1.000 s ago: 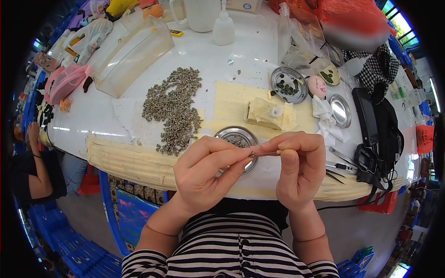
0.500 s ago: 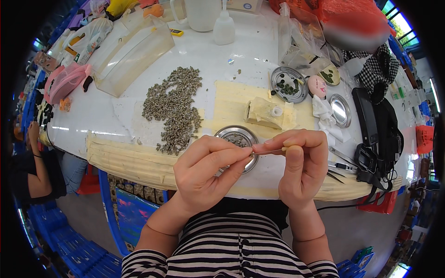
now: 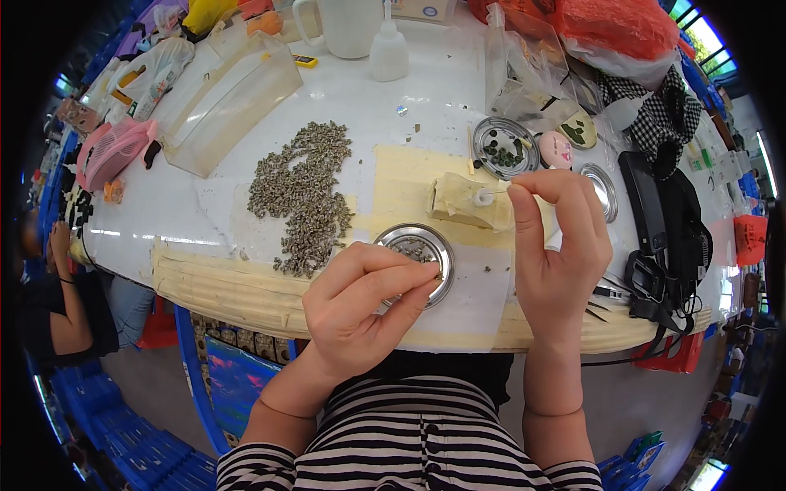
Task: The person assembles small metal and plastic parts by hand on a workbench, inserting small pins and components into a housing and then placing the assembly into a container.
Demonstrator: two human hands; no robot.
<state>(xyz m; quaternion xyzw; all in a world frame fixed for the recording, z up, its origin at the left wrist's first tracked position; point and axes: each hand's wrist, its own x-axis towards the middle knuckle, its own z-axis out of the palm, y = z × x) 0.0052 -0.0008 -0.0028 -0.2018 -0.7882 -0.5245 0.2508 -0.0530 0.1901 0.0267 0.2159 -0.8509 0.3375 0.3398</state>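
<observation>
My left hand [image 3: 360,303] is closed in a pinch on a tiny part [image 3: 439,277], too small to name. It hovers over the near side of a round metal dish [image 3: 413,228] holding small grey pieces. Between thumb and forefinger, my right hand [image 3: 561,245] grips a thin needle-like tool [image 3: 500,192]. The tool's tip is at a small white cup [image 3: 484,197] fixed on a block wrapped in yellowish tape [image 3: 454,199]. To the left lies a large pile of small grey-brown parts [image 3: 299,192].
A metal dish with dark green pieces [image 3: 495,170], a pink oval object [image 3: 556,150] and a black bag [image 3: 675,221] lie to the right. A white squeeze bottle [image 3: 389,56] and a clear tray [image 3: 229,110] stand at the back. Tweezers [image 3: 596,311] rest near the front edge.
My right hand has moved up and right, away from the left hand, bringing the needle-like tool to the white cup. The left hand has stayed nearly in place.
</observation>
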